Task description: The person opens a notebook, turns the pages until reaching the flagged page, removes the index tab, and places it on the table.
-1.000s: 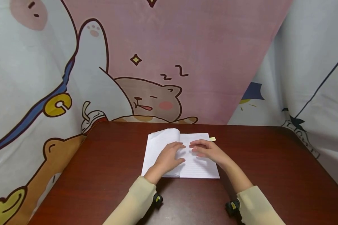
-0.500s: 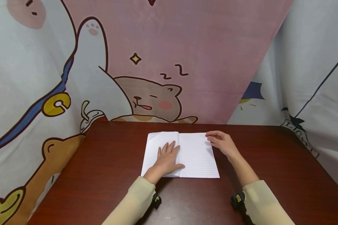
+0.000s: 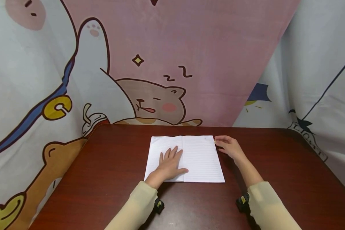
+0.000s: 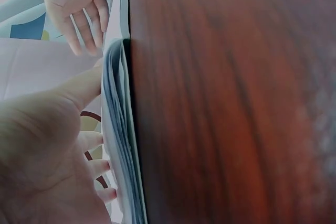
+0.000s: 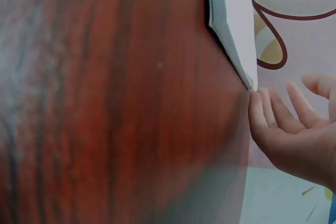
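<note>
An open notebook (image 3: 199, 159) with ruled white pages lies on the table. My left hand (image 3: 168, 166) rests on its left page with the fingers spread and the thumb reaching across the fold. In the left wrist view that hand (image 4: 47, 156) lies over the stacked page edges (image 4: 122, 124). Beside the notebook's upper right edge is my right hand (image 3: 230, 148), its fingers slightly bent. A sliver of a pale yellow tab (image 3: 215, 142) shows at its fingertips; most of it is hidden. In the right wrist view the right hand (image 5: 294, 121) has its fingers apart near the notebook corner (image 5: 252, 85).
A dark reddish-brown table (image 3: 103, 179) carries the notebook. Behind it hangs a cloth (image 3: 218, 64) printed with cartoon animals. Each wrist bears a small black camera, as on the left wrist camera (image 3: 159, 206).
My left hand has come down flat on the left page, and the raised page is flattened. My right hand has moved right, from above the right page to the tab at its edge.
</note>
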The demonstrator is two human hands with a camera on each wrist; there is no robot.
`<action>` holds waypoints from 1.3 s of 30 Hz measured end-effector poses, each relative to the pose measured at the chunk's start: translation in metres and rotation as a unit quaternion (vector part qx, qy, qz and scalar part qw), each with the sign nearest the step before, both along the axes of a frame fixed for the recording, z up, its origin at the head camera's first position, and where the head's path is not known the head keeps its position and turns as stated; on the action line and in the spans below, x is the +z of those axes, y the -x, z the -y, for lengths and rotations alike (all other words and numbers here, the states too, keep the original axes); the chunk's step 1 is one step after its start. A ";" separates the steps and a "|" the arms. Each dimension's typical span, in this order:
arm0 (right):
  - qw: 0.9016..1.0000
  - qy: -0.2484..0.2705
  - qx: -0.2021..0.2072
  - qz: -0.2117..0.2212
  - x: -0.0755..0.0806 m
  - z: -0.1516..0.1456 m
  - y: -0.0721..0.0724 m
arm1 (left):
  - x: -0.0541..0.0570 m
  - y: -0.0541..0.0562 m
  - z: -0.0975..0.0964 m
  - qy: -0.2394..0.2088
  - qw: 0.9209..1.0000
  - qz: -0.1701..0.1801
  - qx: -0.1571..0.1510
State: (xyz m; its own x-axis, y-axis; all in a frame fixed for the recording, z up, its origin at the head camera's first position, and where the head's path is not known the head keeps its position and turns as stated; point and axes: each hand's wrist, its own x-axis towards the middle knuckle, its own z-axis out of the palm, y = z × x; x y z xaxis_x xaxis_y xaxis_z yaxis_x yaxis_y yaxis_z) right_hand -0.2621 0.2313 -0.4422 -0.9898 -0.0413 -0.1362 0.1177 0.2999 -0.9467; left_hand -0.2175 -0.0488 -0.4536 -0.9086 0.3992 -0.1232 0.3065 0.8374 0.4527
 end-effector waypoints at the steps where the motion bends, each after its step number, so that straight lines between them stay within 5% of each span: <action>1: 1.000 -0.002 0.003 0.003 -0.001 0.000 0.000 | 0.000 0.000 0.000 0.000 1.000 0.001 -0.001; 30: 0.998 -0.058 0.020 -0.013 -0.002 0.004 -0.006 | 0.001 -0.002 0.002 -0.003 1.000 0.005 -0.007; 39: 1.000 0.012 0.024 -0.002 -0.002 0.005 -0.008 | 0.000 0.000 0.002 0.001 1.000 0.004 -0.007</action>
